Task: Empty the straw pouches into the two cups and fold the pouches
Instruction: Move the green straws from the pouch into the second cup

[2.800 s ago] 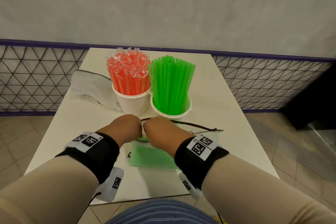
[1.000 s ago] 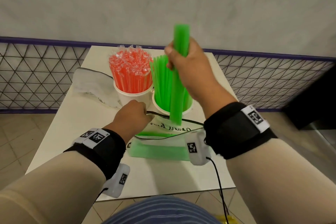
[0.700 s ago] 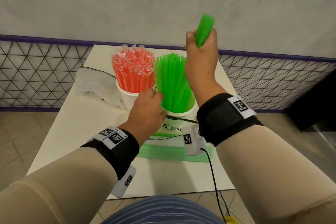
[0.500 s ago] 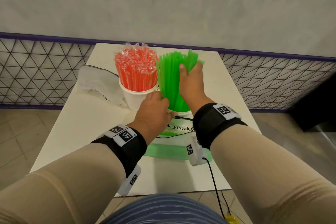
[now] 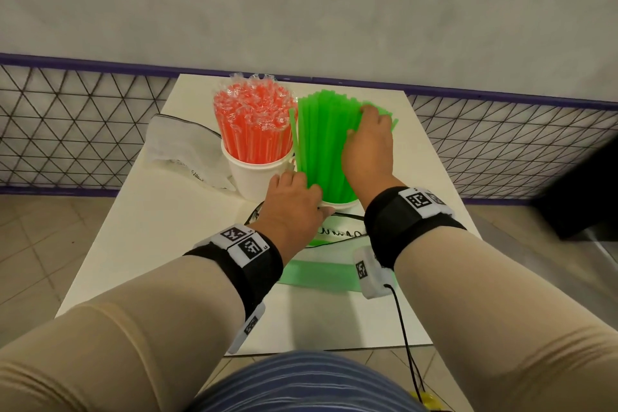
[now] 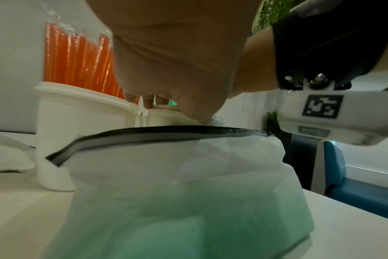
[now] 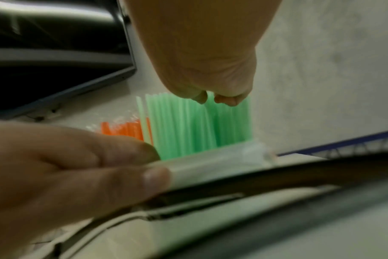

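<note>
- Nearest, the translucent green-tinted zip pouch (image 5: 317, 273) lies slack on the white table (image 5: 160, 231), mouth open, some green visible inside
- The left hand (image 5: 291, 207) has risen from the pouch and steadies the white cup (image 5: 337, 206), fingers curled
- The right hand (image 5: 368, 147), a second ago holding a bundle aloft, now presses it among the smooth green plastic straws (image 5: 317, 144); refilling nearly done
- Farther left, wrapped orange straws (image 5: 252, 124) fill the other cup

I see bright green straws (image 5: 321, 147) in one white cup (image 5: 337, 206), orange-red straws (image 5: 252, 125) in clear wrappers in the other white cup (image 5: 249, 177). Near pouch (image 6: 188, 201) is translucent white with a green tint low down and a black zip edge; far pouch (image 5: 180, 147) is whitish-clear. White table (image 5: 160, 244), beige sleeves, black wristbands with black-white square codes, purple-railed black mesh fence (image 5: 73, 124), grey wall.
</note>
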Motion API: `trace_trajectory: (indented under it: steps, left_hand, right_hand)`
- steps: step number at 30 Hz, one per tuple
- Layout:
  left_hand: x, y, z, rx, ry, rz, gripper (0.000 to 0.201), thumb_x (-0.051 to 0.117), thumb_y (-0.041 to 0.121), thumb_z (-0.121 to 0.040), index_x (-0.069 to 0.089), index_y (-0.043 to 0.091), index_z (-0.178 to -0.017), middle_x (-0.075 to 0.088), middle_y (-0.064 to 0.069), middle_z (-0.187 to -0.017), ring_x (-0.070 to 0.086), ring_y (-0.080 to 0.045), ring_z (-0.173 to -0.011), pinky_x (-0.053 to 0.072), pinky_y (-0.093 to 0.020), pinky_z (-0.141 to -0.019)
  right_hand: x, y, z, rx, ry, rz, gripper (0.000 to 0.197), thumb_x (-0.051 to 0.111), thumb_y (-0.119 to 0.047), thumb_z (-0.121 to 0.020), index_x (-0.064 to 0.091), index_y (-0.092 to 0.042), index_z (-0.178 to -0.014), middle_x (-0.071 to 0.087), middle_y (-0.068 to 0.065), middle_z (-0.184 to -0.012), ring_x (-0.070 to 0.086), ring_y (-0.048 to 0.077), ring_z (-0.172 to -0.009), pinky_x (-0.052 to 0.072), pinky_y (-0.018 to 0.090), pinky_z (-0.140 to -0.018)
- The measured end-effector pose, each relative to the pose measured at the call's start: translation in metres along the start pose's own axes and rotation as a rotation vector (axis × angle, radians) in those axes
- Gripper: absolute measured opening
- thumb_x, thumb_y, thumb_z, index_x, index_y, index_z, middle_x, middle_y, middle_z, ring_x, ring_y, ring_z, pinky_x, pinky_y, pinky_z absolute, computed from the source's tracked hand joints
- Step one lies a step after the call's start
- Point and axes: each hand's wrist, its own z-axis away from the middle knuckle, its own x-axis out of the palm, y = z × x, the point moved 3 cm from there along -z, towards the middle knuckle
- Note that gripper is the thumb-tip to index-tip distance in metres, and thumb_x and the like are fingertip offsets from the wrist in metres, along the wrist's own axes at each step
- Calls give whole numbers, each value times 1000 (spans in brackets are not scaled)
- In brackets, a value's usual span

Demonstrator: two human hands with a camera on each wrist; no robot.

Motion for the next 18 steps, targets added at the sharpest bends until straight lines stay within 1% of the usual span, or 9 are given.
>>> trace_trajectory:
  steps: [3,6,8,10,12,14,15,16,18]
  left_hand:
    - [0,0,-1,-11,1,22,50,40,57,-95,60,15,-113,53,-13,-122,40,-36,-124,28,-48,-108]
    - [-3,-1,1,-9,72,111,48,53,54,-90,61,12,-113,56,-15,-120,47,-37,-115,35,-46,-102]
    - [-9,-6,5,-16,223,278,44,64,45,-86,60,8,-109,57,-13,-111,52,-33,-102,42,-41,-91]
    - [-17,-18,11,-100,296,467,29,66,34,-87,58,8,-100,52,-7,-101,48,-24,-91,40,-33,-79]
    - [-17,-35,13,-219,220,557,19,60,29,-91,57,11,-86,51,-4,-93,49,-22,-83,36,-30,-71]
    - [-5,-52,13,-298,37,539,22,60,29,-90,60,12,-76,56,-7,-90,55,-26,-80,39,-29,-67]
    - [2,-57,13,-321,-43,541,21,62,28,-88,64,11,-74,60,-9,-88,59,-28,-80,43,-30,-66]
    - [6,-59,14,-339,-114,554,18,63,25,-86,69,10,-77,64,-10,-88,63,-29,-83,48,-32,-68]
    - [15,-57,19,-336,-293,512,18,58,17,-88,74,13,-96,69,-9,-101,65,-28,-96,53,-34,-80]
  right_hand:
    - [-3,12,2,78,-39,-61,45,51,8,-86,44,-5,-128,44,16,-126,56,32,-99,42,34,-78]
    - [-12,3,9,35,21,-142,40,59,-1,-86,45,-7,-124,49,12,-122,54,24,-99,43,32,-78]
    - [-21,-10,17,-18,51,-216,31,60,-8,-87,48,-12,-115,54,6,-108,55,18,-88,43,29,-72]
    - [-26,-24,30,-80,-63,-314,15,60,-12,-88,53,-17,-101,56,-2,-89,52,12,-72,45,27,-65]
    - [-24,-36,50,-155,-308,-334,5,58,-14,-90,58,-18,-90,58,-7,-76,52,8,-65,46,27,-63]
    - [-13,-43,70,-266,-556,-202,12,53,-18,-94,63,-15,-88,64,-1,-77,60,15,-70,50,30,-66]
    - [-4,-43,79,-333,-663,-69,18,49,-20,-96,65,-13,-90,66,4,-80,62,21,-73,51,33,-67]
    - [8,-41,87,-398,-752,96,22,46,-20,-98,65,-12,-94,67,8,-84,62,25,-77,50,35,-68]
    - [33,-34,101,-490,-872,355,23,44,-17,-99,66,-10,-103,66,13,-89,62,30,-83,45,34,-65]
